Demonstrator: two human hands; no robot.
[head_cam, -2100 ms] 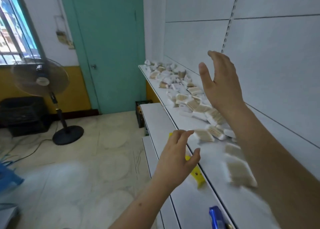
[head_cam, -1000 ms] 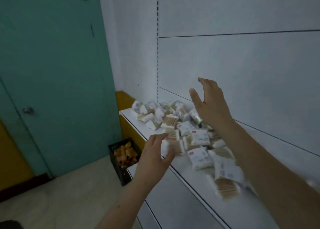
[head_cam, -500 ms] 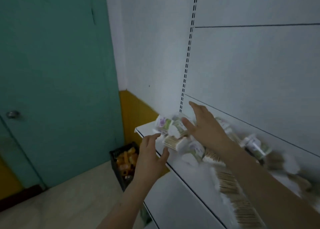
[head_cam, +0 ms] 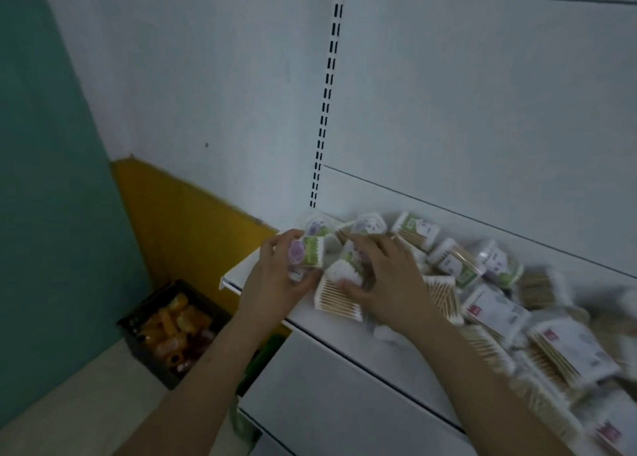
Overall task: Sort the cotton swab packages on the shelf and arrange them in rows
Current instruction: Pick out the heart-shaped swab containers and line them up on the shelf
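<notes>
At the shelf's (head_cam: 348, 348) left end, a purple-flowered swab package (head_cam: 306, 254) was gripped by the left hand (head_cam: 275, 276), while the right hand's (head_cam: 386, 276) curled fingers pressed a flat swab packet (head_cam: 339, 292) just beside it, long axis toward the wall.

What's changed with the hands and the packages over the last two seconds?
Both hands came down from the air onto the pile's left end. The left hand now grips a round purple-and-green labelled swab tub; the right hand grips a white-tipped swab pack. The remaining packages are still unsorted.
</notes>
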